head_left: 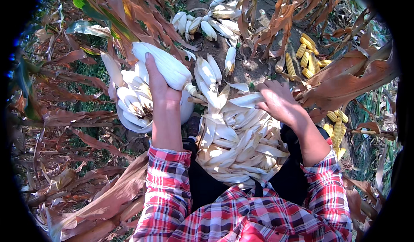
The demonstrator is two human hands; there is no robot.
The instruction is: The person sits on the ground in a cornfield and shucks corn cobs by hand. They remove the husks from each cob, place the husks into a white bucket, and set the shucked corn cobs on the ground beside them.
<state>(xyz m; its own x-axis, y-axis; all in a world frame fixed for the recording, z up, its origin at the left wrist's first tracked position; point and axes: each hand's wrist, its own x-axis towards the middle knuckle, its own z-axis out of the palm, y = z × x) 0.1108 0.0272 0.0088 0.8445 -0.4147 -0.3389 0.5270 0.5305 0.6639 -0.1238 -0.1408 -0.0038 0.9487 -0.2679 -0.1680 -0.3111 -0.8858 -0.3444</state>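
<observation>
My left hand (163, 88) grips a maize ear (163, 62) wrapped in pale husk, its stalk end pointing toward the middle. The tip of that ear points up and left. My right hand (279, 101) pinches a loose strip of dry husk (247, 100), apart from the ear. Below both hands, a thick heap of stripped husks (236, 148) lies between my legs. Just left of my left forearm, a whitish container (134, 126) holds several ears in husk (131, 98). My forearm partly hides it.
Several unhusked ears (223, 19) lie on the soil ahead, with one (230, 61) closer in. Bare yellow cobs form piles at the upper right (309, 56) and beside my right elbow (338, 130). Dry maize stalks and leaves (352, 77) crowd both sides.
</observation>
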